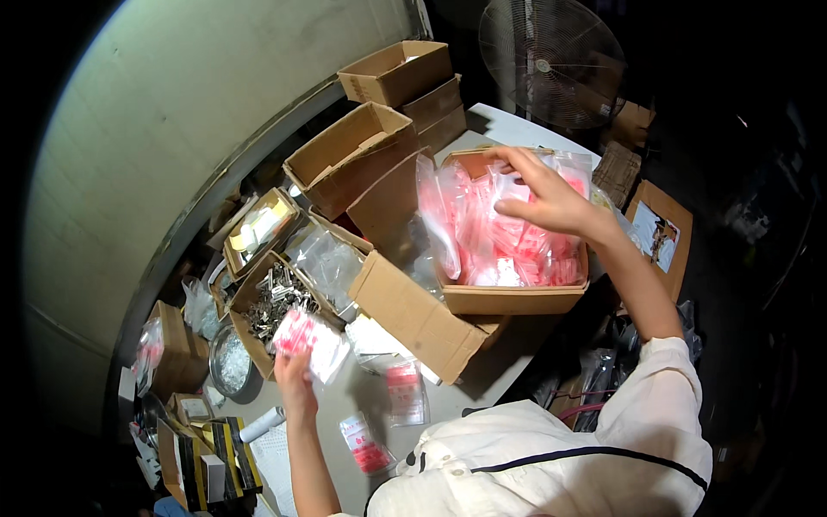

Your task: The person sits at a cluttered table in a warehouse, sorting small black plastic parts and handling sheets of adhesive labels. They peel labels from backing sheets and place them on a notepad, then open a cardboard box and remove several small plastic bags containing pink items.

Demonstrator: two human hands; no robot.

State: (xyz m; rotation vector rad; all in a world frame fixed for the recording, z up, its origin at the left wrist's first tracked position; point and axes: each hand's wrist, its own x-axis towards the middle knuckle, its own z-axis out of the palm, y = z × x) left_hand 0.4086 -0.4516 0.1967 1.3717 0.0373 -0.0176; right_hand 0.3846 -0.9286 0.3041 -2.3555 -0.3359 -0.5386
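Observation:
My left hand (295, 388) is closed on a small clear plastic bag (314, 349) with pink printing, held up beside a box of metal parts; the bag is slightly blurred. Over an open cardboard box (517, 301) my right hand (551, 200) reaches with thumb and fingers apart. That box is heaped with pink-printed plastic bags (482, 226). Whether the fingertips touch the bags I cannot tell. Two more pink-printed bags lie on the table near my body, one (406, 395) flat by the carton flap and another (368, 445) closer to me.
Left of centre stands a box of small metal parts (280, 297), with a metal bowl (231, 364) of clear pieces beside it. Open cartons (349, 159) line the back of the table (345, 403). A carton flap (418, 319) juts across the middle. A large fan (551, 65) stands behind.

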